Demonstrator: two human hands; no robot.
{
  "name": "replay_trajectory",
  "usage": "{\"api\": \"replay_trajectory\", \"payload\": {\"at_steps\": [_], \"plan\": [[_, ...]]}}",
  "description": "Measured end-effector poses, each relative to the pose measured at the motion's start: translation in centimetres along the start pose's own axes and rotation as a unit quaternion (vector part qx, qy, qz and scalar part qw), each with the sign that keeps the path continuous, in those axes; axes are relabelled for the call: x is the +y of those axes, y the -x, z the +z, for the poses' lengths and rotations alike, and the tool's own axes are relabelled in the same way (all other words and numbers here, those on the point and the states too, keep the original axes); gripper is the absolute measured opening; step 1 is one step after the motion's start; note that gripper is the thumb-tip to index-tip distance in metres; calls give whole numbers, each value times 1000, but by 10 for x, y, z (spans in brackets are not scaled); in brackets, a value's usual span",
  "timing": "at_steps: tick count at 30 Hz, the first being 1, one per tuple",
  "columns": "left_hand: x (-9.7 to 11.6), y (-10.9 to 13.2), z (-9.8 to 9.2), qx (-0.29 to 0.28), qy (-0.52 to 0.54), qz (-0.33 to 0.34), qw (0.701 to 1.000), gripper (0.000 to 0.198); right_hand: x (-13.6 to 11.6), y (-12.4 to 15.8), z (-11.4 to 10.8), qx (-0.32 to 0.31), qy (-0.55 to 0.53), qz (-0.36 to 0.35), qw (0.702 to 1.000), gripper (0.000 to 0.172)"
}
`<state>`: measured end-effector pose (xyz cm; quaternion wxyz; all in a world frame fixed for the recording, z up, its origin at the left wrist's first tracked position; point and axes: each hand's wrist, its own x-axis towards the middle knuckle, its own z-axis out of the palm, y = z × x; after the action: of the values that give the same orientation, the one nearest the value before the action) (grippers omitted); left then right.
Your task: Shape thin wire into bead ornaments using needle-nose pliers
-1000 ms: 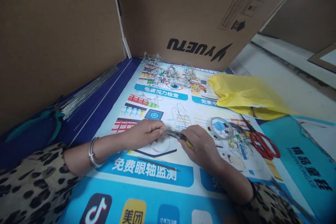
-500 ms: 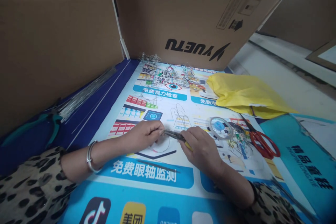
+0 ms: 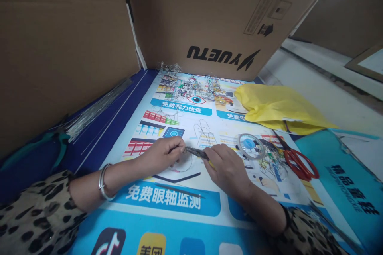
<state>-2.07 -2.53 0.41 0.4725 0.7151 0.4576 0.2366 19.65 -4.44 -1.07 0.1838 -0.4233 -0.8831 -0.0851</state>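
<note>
The left hand (image 3: 172, 151) pinches what seems a looped wire (image 3: 192, 161), the right hand (image 3: 229, 167) closes around pliers (image 3: 196, 152), and the loop looks formed but unfinished.

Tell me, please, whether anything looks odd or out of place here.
Yes: the lettering on the far cardboard stands upside down, and the thin wires before it lie tangled, unlike the straight bundle at the left.
</note>
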Motion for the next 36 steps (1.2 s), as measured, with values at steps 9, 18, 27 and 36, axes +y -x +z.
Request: {"api": "replay_trajectory", "payload": {"at_steps": [9,18,27,36], "plan": [[0,-2,0,13,6,-17,1000,15,5,-2,12,-13,8,-7,1000,15],[0,-1,1,23,48,-25,998,12,4,-2,14,2,14,-8,1000,18],[3,1,3,57,30,-16,998,12,-1,-3,5,29,54,-15,998,23],[0,1,5,66,42,-14,997,10,0,-5,4,32,46,-26,998,21]]}}
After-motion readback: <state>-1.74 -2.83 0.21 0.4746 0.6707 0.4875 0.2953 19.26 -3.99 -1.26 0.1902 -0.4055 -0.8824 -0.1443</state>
